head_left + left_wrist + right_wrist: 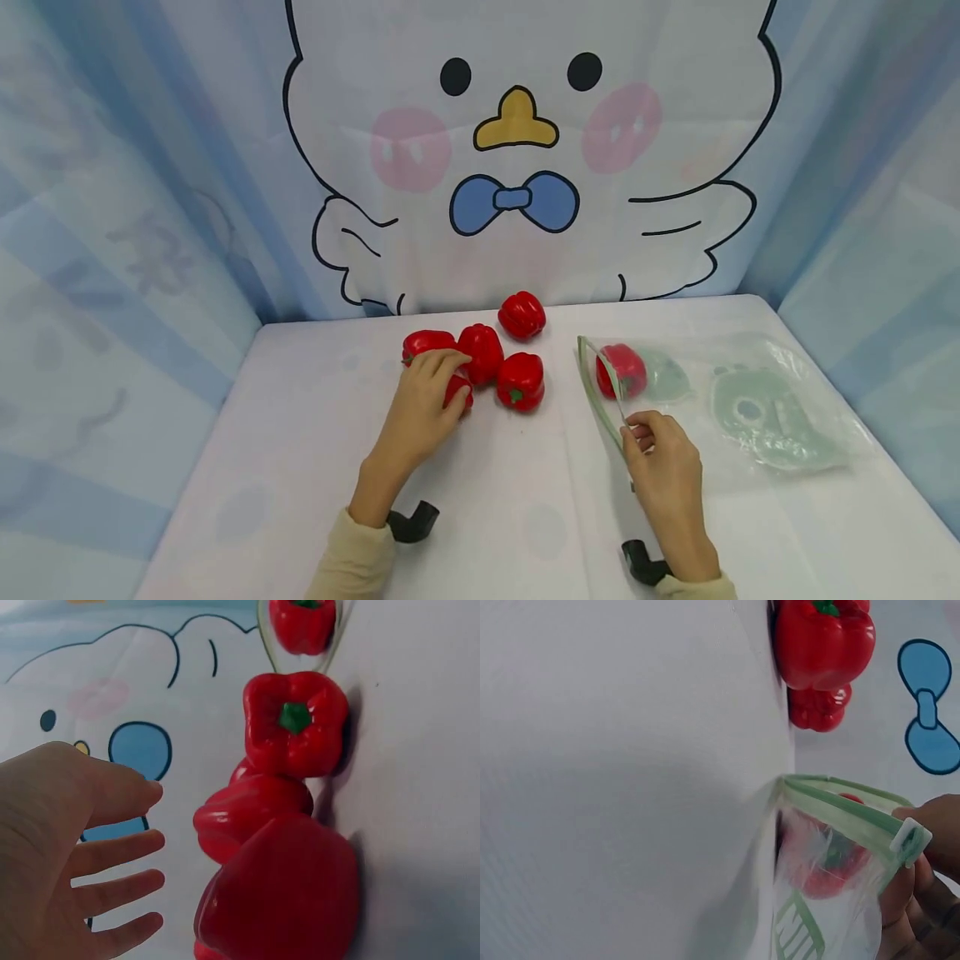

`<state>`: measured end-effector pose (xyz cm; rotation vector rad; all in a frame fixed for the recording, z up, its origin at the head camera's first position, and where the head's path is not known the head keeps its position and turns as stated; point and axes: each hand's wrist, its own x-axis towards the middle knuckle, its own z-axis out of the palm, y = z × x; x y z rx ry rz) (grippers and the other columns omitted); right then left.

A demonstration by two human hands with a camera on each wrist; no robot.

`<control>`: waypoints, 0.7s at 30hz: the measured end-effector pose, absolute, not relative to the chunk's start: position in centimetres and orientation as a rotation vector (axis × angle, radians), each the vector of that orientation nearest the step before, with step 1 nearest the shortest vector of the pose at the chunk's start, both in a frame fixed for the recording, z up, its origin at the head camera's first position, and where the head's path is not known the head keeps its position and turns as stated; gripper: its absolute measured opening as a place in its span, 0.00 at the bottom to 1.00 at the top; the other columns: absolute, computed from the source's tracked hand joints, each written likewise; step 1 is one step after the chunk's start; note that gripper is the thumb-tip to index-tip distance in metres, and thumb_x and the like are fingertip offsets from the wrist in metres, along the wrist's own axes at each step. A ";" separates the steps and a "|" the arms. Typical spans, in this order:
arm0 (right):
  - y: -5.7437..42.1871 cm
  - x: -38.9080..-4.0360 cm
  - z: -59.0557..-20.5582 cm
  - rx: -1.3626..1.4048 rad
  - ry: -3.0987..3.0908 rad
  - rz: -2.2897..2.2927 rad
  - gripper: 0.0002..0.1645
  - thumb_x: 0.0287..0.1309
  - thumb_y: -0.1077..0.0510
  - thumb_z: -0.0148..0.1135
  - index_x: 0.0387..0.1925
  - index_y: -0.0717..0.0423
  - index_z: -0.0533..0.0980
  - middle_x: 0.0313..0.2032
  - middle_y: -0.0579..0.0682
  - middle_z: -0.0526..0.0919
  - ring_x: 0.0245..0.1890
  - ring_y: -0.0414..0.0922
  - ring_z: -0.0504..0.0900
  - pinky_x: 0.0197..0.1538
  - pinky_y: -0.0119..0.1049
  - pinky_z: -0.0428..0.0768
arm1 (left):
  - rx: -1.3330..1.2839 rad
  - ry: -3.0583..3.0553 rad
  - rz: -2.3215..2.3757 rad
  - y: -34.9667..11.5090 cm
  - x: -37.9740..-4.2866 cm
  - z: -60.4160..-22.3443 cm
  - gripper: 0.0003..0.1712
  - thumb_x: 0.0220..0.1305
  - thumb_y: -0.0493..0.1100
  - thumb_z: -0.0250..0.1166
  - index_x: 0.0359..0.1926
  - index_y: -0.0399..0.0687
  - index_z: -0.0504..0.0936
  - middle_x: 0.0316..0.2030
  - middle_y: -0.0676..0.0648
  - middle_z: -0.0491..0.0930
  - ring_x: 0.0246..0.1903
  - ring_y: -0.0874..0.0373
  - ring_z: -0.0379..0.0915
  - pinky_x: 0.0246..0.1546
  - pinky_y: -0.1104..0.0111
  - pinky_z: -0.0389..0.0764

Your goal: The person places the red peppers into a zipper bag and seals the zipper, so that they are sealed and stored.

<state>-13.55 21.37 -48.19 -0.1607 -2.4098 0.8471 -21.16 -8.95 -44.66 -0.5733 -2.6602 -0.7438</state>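
Several red bell peppers (520,382) with green stems lie grouped at the far middle of the table. My left hand (423,404) hovers over the nearest of them; in the left wrist view its thumb and fingers are spread, apart from the large pepper (289,892). With thumb and fingers my right hand (663,467) pinches the green-edged mouth of a clear zip bag (780,408), beside its white slider (909,838). The bag's mouth gapes towards the peppers. Inside, just past the mouth, lies one red bell pepper (626,371).
The bag lies flat across the table's right side, with pale green printing on it. Behind the table's back edge hangs a curtain (517,267) with a cartoon bird. Blue cloth (112,333) closes in both sides.
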 end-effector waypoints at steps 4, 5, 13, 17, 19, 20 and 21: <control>21.2 -13.7 -48.0 -0.168 -2.425 0.848 0.09 0.53 0.71 0.75 0.37 0.61 0.85 0.27 0.53 0.84 0.26 0.46 0.82 0.29 0.32 0.78 | -0.517 -2.742 -0.729 -10.2 -21.5 -44.5 0.30 0.65 0.42 0.73 0.67 0.48 0.77 0.65 0.44 0.76 0.68 0.46 0.69 0.68 0.46 0.77; 21.2 -13.7 -47.9 -0.174 -2.433 0.850 0.09 0.53 0.71 0.75 0.37 0.61 0.85 0.27 0.53 0.85 0.26 0.46 0.83 0.29 0.32 0.78 | -0.503 -2.759 -0.729 -10.4 -21.6 -44.5 0.32 0.65 0.42 0.73 0.68 0.48 0.76 0.66 0.44 0.75 0.69 0.45 0.69 0.68 0.46 0.77; 20.9 -13.9 -47.6 -0.181 -2.453 0.881 0.11 0.53 0.70 0.77 0.38 0.61 0.85 0.28 0.54 0.86 0.27 0.49 0.85 0.28 0.31 0.77 | -0.481 -2.862 -0.750 -11.9 -21.8 -44.2 0.37 0.64 0.46 0.74 0.72 0.50 0.72 0.69 0.43 0.72 0.71 0.44 0.66 0.68 0.45 0.77; 20.9 -13.9 -47.5 -0.195 -2.462 0.889 0.10 0.53 0.70 0.76 0.38 0.60 0.85 0.28 0.54 0.85 0.27 0.47 0.84 0.28 0.29 0.76 | -0.511 -2.910 -0.766 -12.4 -21.6 -44.4 0.38 0.64 0.47 0.74 0.73 0.50 0.71 0.71 0.43 0.69 0.72 0.45 0.64 0.67 0.47 0.79; 20.9 -13.8 -47.7 -0.206 -2.464 0.888 0.10 0.53 0.70 0.76 0.38 0.60 0.85 0.28 0.53 0.85 0.27 0.46 0.82 0.28 0.28 0.74 | -0.530 -2.938 -0.771 -12.6 -21.5 -44.7 0.38 0.65 0.48 0.73 0.73 0.50 0.71 0.72 0.43 0.68 0.72 0.45 0.63 0.67 0.47 0.79; 20.9 -13.7 -47.8 -0.213 -2.467 0.884 0.10 0.53 0.70 0.76 0.38 0.60 0.85 0.28 0.53 0.85 0.26 0.44 0.82 0.27 0.27 0.74 | -0.533 -2.954 -0.774 -12.8 -21.5 -44.8 0.38 0.65 0.48 0.73 0.74 0.50 0.70 0.72 0.43 0.68 0.73 0.45 0.63 0.67 0.47 0.79; 20.9 -13.7 -47.9 -0.218 -2.470 0.883 0.10 0.53 0.70 0.76 0.38 0.60 0.85 0.28 0.52 0.84 0.26 0.42 0.81 0.27 0.26 0.73 | -0.534 -2.968 -0.777 -12.9 -21.5 -45.0 0.39 0.65 0.48 0.73 0.74 0.51 0.70 0.72 0.44 0.67 0.73 0.46 0.62 0.67 0.47 0.79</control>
